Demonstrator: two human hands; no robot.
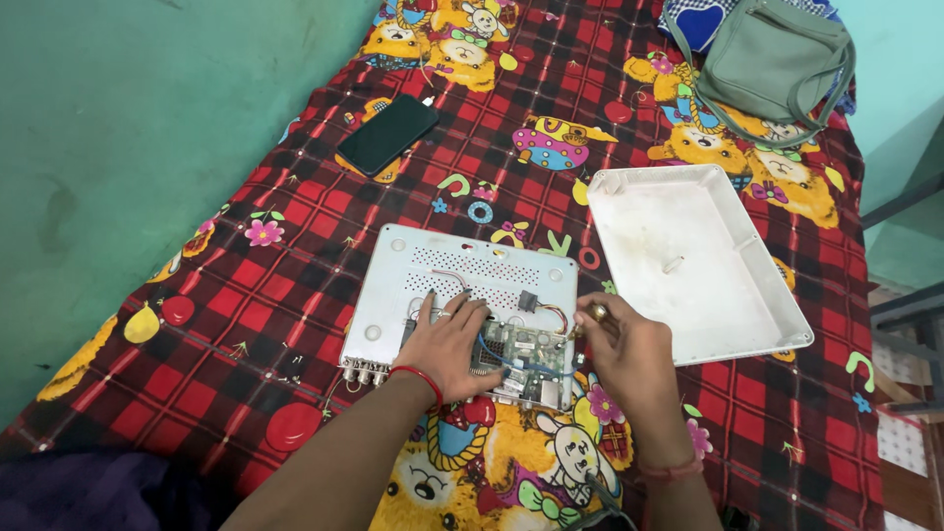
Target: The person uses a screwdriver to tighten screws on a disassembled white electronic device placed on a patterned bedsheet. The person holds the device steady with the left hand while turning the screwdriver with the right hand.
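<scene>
The left hand lies flat on the open white plastic electronics box; the right hand grasps a small brass-coloured tool beside the green circuit board.

Left hand: red bangle, ring; right hand: thread band.

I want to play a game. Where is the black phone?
The black phone lies on the red checked bedspread, upper left in the head view, beyond the opened white box.

lid right of opened box, phone far
</scene>
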